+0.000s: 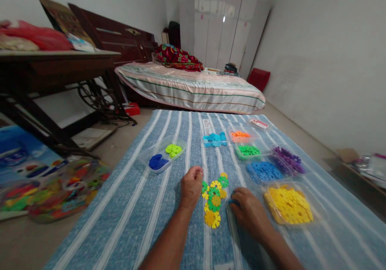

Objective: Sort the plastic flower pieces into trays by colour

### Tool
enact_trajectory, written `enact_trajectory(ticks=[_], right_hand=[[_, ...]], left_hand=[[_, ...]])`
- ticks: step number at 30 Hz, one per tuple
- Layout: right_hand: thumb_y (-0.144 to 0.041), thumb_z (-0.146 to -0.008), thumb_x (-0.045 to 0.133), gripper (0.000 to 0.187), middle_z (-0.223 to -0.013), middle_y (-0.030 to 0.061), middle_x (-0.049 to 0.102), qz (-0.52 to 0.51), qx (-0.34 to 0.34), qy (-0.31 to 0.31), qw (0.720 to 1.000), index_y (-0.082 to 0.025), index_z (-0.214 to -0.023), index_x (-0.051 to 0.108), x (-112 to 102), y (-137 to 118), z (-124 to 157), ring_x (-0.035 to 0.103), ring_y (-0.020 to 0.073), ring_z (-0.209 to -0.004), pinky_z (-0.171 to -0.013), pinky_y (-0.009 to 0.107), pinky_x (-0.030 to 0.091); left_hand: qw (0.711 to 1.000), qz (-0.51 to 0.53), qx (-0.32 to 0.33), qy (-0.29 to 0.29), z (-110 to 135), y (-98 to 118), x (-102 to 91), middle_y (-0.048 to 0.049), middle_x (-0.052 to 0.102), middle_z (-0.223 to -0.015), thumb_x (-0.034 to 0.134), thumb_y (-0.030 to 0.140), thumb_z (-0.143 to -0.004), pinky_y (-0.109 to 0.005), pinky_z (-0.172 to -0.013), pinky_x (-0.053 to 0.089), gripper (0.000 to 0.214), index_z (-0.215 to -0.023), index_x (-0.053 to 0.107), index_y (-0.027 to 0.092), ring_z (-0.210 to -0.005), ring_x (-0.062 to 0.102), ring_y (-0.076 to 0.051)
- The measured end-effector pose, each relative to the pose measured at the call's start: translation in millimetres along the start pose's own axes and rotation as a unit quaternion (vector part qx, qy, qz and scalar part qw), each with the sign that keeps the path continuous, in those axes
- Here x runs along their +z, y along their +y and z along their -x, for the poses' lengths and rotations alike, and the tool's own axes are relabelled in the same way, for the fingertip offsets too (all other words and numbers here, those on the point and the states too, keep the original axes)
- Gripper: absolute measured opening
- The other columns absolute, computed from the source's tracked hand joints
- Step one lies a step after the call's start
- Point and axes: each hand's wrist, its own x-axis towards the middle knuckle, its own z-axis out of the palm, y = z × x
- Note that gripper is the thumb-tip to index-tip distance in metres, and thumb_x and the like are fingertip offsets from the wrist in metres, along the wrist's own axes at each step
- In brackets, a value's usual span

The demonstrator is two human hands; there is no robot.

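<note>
A small assembly of yellow and green snowflake-shaped plastic discs (214, 199) lies on the blue striped cloth (135, 213) between my hands. My left hand (191, 186) rests on the cloth just left of the assembly, fingers curled inward, touching its upper left edge. My right hand (247, 210) lies just right of the assembly with its fingers bent, and a bit of blue shows at its fingertips (233, 201); what it holds is unclear. A clear tray of yellow discs (289, 205) sits right beside my right hand.
More clear trays stand on the cloth: blue discs (263, 170), purple (288, 157), green (249, 150), orange (240, 134), light blue (214, 139), dark blue and lime (164, 157). A bag of mixed discs (64, 191) lies left on the floor. A bed (193, 87) and a dark table (54, 67) stand behind.
</note>
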Motion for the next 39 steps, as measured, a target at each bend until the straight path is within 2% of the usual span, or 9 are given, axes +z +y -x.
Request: enact_trajectory(ticks=[4,8,12,15,18,23,29,32,39], right_hand=[[-0.017,-0.087,0.050,0.018,-0.085,0.0046,0.066,-0.001,-0.031,0.004,1.000,-0.019,-0.078,0.066,-14,-1,-30,0.061,0.0185,-0.084,-0.075,0.026,0.043],[-0.021,-0.088,0.053,0.017,-0.088,0.0070,0.068,0.063,-0.049,0.048,0.996,-0.018,-0.082,0.068,-43,-9,-96,0.062,0.0196,-0.086,-0.074,0.026,0.042],[-0.024,-0.092,0.050,0.021,-0.098,0.0096,0.068,0.127,-0.035,0.119,0.984,-0.017,-0.092,0.070,-81,-19,-163,0.062,0.0211,-0.095,-0.078,0.028,0.043],[-0.030,-0.092,0.051,0.022,-0.102,0.0106,0.067,0.131,-0.004,0.158,0.979,-0.018,-0.099,0.069,-92,-20,-181,0.062,0.0228,-0.096,-0.078,0.030,0.045],[-0.031,-0.091,0.052,0.022,-0.098,0.0094,0.069,0.094,-0.041,0.146,0.984,-0.019,-0.096,0.070,-75,-13,-164,0.063,0.0220,-0.092,-0.078,0.030,0.046],[-0.030,-0.089,0.054,0.019,-0.090,0.0074,0.069,-0.035,-0.106,0.120,0.986,-0.019,-0.091,0.069,-18,4,-95,0.064,0.0199,-0.084,-0.077,0.030,0.049],[-0.031,-0.082,0.062,0.026,-0.113,0.0110,0.063,-0.107,-0.149,0.126,0.975,-0.019,-0.105,0.066,21,6,-27,0.057,0.0249,-0.109,-0.093,0.038,0.049],[-0.028,-0.078,0.067,0.032,-0.119,0.0129,0.060,-0.095,-0.155,0.131,0.975,-0.018,-0.108,0.065,27,2,-15,0.054,0.0276,-0.115,-0.097,0.042,0.047],[-0.023,-0.079,0.065,0.015,-0.112,0.0101,0.062,-0.083,-0.149,0.099,0.980,-0.020,-0.093,0.067,33,-3,-14,0.057,0.0253,-0.108,-0.093,0.040,0.048]], left_hand=[[1.000,-0.025,0.001,-0.004,0,0,-0.3,-0.0006,0.069,-0.075,0.051,0.025,-0.078,-0.023,-0.069,0.049,0.011,-0.081,0.061,0.022,-0.072,0.066,-0.015],[1.000,-0.021,0.011,-0.007,1,-5,0.8,0.0001,0.069,-0.074,0.051,0.025,-0.080,-0.022,-0.068,0.048,0.011,-0.081,0.061,0.022,-0.073,0.066,-0.015],[1.000,-0.003,0.009,-0.006,3,-4,0.5,0.0011,0.068,-0.072,0.052,0.025,-0.079,-0.022,-0.064,0.047,0.010,-0.080,0.061,0.022,-0.068,0.064,-0.013],[1.000,0.012,0.003,-0.005,4,-1,0.6,0.0020,0.066,-0.069,0.053,0.024,-0.078,-0.021,-0.061,0.047,0.009,-0.079,0.061,0.022,-0.064,0.062,-0.013],[1.000,0.024,-0.005,-0.008,4,0,2.0,0.0026,0.065,-0.067,0.052,0.023,-0.077,-0.021,-0.061,0.047,0.008,-0.078,0.061,0.022,-0.064,0.063,-0.013],[0.999,0.030,-0.008,-0.013,2,-5,5.1,0.0022,0.066,-0.070,0.053,0.026,-0.077,-0.021,-0.061,0.047,0.008,-0.079,0.060,0.022,-0.065,0.063,-0.012],[1.000,0.022,0.000,-0.013,2,-5,5.7,0.0012,0.066,-0.069,0.054,0.026,-0.076,-0.022,-0.062,0.048,0.009,-0.079,0.060,0.022,-0.066,0.064,-0.013],[1.000,0.020,0.008,-0.012,1,-4,5.9,0.0013,0.066,-0.069,0.054,0.027,-0.076,-0.022,-0.063,0.049,0.009,-0.079,0.061,0.022,-0.067,0.064,-0.013],[0.999,0.028,0.004,-0.015,1,-1,5.0,0.0009,0.068,-0.071,0.055,0.027,-0.076,-0.023,-0.064,0.050,0.008,-0.078,0.061,0.022,-0.069,0.066,-0.014]])
